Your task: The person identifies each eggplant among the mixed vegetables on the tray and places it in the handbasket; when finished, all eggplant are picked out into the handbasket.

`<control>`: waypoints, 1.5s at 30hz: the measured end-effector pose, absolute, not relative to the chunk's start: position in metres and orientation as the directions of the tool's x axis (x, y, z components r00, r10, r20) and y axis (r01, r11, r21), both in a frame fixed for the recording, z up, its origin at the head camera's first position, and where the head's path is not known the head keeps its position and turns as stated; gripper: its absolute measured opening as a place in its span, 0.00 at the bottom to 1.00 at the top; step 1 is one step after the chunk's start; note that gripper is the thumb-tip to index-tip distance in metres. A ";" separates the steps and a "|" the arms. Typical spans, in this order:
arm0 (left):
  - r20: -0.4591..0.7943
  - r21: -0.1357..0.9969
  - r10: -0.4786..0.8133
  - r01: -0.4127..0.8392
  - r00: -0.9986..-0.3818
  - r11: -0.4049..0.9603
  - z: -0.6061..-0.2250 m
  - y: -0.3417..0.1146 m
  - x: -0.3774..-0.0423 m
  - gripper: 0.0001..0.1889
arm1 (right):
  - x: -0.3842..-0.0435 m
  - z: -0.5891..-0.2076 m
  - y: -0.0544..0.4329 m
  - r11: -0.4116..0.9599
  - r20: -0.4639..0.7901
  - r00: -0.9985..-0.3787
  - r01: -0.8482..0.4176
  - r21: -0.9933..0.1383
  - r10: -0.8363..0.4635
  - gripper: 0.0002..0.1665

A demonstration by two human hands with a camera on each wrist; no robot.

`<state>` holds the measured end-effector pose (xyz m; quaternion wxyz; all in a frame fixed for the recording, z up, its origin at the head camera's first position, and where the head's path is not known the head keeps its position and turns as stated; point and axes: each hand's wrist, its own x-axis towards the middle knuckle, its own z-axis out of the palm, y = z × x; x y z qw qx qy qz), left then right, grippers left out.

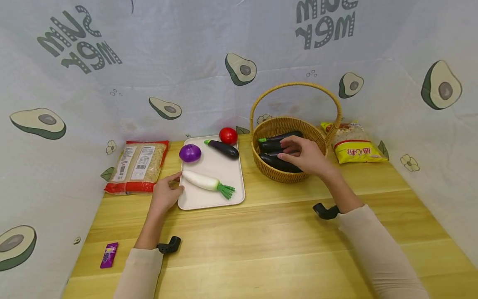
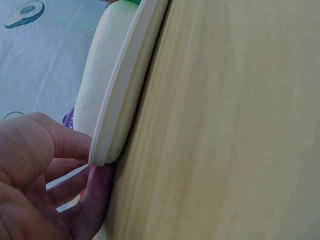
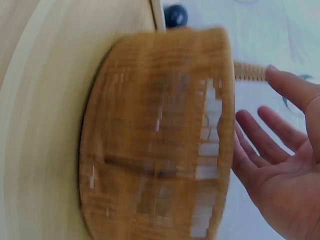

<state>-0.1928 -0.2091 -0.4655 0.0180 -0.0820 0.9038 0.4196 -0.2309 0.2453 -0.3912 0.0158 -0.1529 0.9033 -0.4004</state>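
Note:
My left hand [image 1: 165,194] is at the left edge of a white tray [image 1: 201,202], its thumb and fingers pinching the rim in the left wrist view. Lying on this tray are a white radish [image 1: 201,180] with green leaf stubs, a purple onion [image 1: 190,153], an eggplant [image 1: 223,149] and a red tomato [image 1: 228,136] at the far corner. Over a wicker basket [image 1: 285,176] hovers my right hand [image 1: 308,155], its fingers loosely bent and nothing between them. Several dark eggplants [image 1: 278,162] lie inside; the hand partly covers them.
The basket's tall arched handle [image 1: 298,84] rises behind the right hand. A red-edged bag of grain [image 1: 140,166] lies left of the tray, and a yellow bag [image 1: 356,147] right of the basket. Near the front left is a small purple packet [image 1: 109,255]. A patterned curtain encloses the table.

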 end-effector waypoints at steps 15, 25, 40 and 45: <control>-0.093 0.758 -0.139 -0.161 -0.986 0.632 -0.460 -0.210 -0.193 0.29 | -0.238 -0.401 0.147 0.408 0.172 -0.939 -0.288 -0.866 -0.298 0.29; -0.106 0.754 -0.140 -0.172 -0.984 0.634 -0.456 -0.213 -0.193 0.29 | -0.251 -0.414 0.100 0.444 0.083 -0.947 -0.222 -0.868 -0.311 0.37; -0.111 0.748 -0.138 -0.174 -0.984 0.640 -0.461 -0.210 -0.194 0.29 | -0.276 -0.442 0.081 0.641 0.052 -0.958 -0.228 -0.733 -0.282 0.40; -0.115 0.751 -0.147 -0.182 -0.983 0.634 -0.463 -0.210 -0.193 0.29 | -0.281 -0.447 0.079 0.668 0.043 -0.964 -0.215 -0.712 -0.264 0.39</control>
